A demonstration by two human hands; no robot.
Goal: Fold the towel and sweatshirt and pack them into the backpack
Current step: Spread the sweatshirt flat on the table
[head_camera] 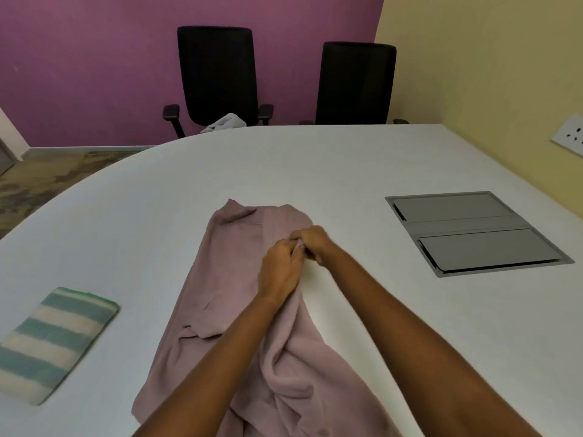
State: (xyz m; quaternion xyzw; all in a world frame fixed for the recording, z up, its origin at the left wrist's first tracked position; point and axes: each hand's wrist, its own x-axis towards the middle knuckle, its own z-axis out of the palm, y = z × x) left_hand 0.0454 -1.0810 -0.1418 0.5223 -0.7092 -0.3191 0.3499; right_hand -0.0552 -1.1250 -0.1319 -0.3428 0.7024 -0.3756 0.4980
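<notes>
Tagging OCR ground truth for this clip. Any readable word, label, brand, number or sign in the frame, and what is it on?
No readable text anywhere in this view.
sweatshirt: no print or tag shows.
striped towel: stripes only.
wall socket: no marking can be made out; it is cut off at the frame edge.
table hatch: plain grey.
two chairs: plain black.

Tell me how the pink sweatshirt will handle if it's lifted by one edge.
Probably floppy: the pink sweatshirt lies in soft wrinkles and bunches on the table. Likely it would sag and unfold unless held at two points. Its fleecy surface should grip, not slip.
</notes>
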